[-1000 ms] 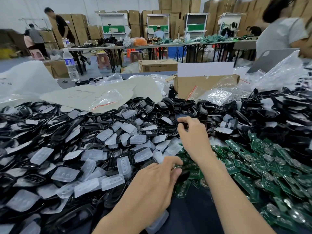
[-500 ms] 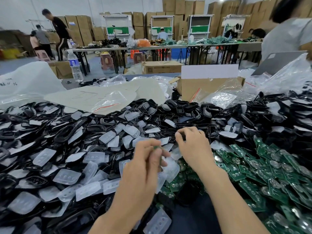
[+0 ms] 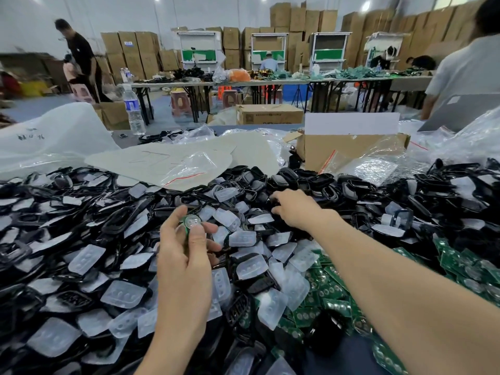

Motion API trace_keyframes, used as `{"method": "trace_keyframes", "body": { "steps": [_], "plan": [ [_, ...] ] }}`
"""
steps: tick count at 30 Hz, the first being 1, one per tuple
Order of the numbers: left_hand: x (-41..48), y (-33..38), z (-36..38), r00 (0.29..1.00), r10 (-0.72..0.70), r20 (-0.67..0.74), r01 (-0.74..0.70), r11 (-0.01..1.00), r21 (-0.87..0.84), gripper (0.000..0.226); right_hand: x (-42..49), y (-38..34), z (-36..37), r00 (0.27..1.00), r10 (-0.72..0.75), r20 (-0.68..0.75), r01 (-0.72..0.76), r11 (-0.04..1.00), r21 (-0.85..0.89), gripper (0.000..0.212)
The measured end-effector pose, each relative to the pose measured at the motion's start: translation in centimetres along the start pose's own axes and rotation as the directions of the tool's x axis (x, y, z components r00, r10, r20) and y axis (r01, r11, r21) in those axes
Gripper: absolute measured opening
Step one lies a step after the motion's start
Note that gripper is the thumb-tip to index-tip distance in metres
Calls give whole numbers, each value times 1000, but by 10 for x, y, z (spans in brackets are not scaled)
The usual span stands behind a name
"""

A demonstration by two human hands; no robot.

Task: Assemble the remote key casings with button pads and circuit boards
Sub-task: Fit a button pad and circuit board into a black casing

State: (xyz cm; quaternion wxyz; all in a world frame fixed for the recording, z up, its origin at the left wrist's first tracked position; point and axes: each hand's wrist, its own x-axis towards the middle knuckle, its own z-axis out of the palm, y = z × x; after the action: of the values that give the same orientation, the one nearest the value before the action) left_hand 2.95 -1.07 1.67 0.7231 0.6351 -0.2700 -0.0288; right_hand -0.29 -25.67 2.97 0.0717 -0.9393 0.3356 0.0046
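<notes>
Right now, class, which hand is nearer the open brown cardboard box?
Right. The right hand is among black plastic casings just before the brown cardboard box; the left hand, holding a green circuit board, is nearer the person, leftward.

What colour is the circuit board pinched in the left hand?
Green circuit board; head view shows it best.

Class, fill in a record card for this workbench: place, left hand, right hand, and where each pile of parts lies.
place: workroom, table heaped with parts
left hand: pinches a green circuit board with a clear pad over it
right hand: reaches into the black casings; grip hidden
button pads: clear, heaped centre and left
loose circuit boards: green, heaped on the right
behind: cardboard box, water bottle
</notes>
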Motion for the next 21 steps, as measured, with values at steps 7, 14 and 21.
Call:
{"method": "trace_keyframes", "body": {
  "steps": [7,14,21],
  "plan": [
    [1,4,1,991,-127,43,132,978,-163,15,-13,1,-1,975,-48,-218,65,995,74,19],
    [2,7,-1,956,-237,171,283,900,-331,11,-67,-23,-16,870,242,-429,359,284,889,11],
    [0,1,2,943,-212,257,306,857,-415,10,-128,-32,22,961,259,97,56,-524,850,27]
  ]
}}
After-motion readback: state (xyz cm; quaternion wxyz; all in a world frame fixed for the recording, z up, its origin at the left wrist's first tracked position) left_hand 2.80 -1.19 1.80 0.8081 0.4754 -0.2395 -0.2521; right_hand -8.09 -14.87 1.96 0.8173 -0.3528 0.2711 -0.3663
